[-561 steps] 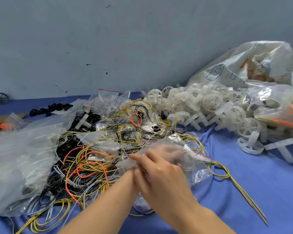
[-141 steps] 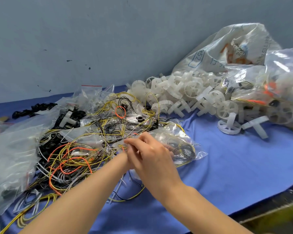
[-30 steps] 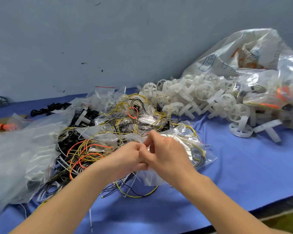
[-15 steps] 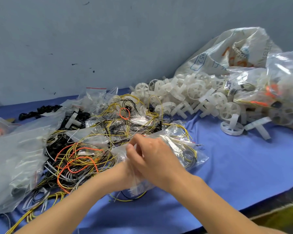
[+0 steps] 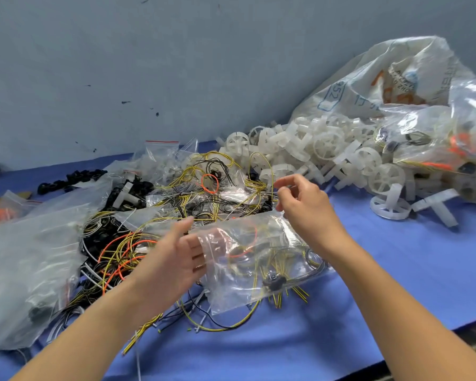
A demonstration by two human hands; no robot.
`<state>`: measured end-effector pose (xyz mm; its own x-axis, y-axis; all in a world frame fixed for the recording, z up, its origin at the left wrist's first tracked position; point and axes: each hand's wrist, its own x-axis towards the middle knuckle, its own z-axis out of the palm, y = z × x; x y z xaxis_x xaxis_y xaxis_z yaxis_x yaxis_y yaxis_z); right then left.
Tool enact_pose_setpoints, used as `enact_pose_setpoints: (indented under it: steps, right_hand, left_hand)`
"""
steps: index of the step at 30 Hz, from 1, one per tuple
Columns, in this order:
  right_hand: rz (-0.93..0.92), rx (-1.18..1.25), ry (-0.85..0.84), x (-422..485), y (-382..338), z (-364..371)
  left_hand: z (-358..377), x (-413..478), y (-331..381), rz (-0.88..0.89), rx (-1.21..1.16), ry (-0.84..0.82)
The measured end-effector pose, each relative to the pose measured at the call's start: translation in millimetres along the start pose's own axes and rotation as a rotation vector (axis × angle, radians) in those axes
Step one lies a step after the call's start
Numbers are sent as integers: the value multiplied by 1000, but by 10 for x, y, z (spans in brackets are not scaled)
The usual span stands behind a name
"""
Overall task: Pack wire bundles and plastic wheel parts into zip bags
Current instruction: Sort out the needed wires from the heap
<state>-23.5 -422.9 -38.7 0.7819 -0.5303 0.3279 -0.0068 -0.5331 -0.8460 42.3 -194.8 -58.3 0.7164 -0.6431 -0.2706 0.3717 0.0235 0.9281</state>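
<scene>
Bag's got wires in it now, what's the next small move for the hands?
Probably pinch the zip bag mouth again and seal it. The left hand lies open at its left edge, the right hand hovers above, and wires sit inside.

Blue cloth (image 5: 396, 270), white wheels (image 5: 327, 144), yellow wires (image 5: 226, 158)
</scene>
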Motion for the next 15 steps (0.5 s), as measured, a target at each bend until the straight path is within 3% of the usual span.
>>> enact_pose_setpoints:
  steps: [6,9,12,15]
  right_hand:
    - [78,60,39,139,76,-40]
    - [91,125,101,235,86,-126]
    - [106,142,109,294,98,-170]
    - [157,129,81,323,143,-196]
  left_hand:
    - [-152,-20,27,9,710,295]
    - [-210,-38,105,276,975,459]
    - [31,7,154,564,1000,431]
    - [438,156,152,679,1099,235]
